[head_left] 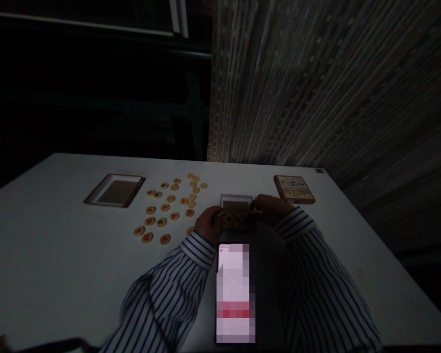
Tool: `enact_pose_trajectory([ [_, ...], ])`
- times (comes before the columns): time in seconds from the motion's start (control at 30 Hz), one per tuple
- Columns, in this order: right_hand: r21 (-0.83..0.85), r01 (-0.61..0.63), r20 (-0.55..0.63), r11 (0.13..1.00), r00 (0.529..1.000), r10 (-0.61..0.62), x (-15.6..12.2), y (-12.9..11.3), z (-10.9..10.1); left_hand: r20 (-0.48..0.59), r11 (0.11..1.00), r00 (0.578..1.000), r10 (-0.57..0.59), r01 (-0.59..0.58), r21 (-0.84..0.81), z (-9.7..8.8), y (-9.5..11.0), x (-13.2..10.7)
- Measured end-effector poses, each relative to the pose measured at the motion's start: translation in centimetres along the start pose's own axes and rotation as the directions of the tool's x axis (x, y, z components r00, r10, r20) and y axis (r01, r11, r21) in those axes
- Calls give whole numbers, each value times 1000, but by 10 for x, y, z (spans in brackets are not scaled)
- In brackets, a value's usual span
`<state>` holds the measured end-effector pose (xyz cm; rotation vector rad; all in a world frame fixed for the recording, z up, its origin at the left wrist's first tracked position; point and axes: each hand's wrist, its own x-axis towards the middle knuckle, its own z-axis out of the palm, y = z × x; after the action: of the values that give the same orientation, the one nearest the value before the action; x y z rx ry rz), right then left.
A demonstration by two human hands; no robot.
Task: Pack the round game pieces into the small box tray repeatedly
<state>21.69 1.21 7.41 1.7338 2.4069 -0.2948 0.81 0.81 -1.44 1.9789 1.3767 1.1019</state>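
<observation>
A small open box with white walls stands in front of me, and round xiangqi pieces lie in rows in its near part. My left hand is closed at the box's left side, its fingertips by the pieces. At the right side of the box, my right hand has its fingers bent together; what they pinch is too dark to make out. More xiangqi pieces, some with red or dark characters up and others plain, lie scattered left of my left hand.
A lit phone lies on the white table between my forearms. An open box lid or tray rests at the left, a printed box at the far right. A string curtain hangs behind the table.
</observation>
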Motion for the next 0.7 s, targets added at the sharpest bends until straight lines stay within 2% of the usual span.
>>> enact_pose_trajectory([
  [0.1,37,36,-67,999,997,-34,-16,-1,1,-7,1000,1000,6,-6,-20,1,-1,0],
  [0.23,62,18,-144,998,990,-9,-36,-6,11,-34,999,999,12,-13,-39,4,-3,-1],
  [0.37,6,-6,-155,1000,988,7,-44,-14,21,-24,999,999,30,-30,-18,5,-5,0],
  [0.7,-246,-74,-16,966,997,72,-33,-34,8,-12,1000,999,30,-30,-5,5,-4,-1],
])
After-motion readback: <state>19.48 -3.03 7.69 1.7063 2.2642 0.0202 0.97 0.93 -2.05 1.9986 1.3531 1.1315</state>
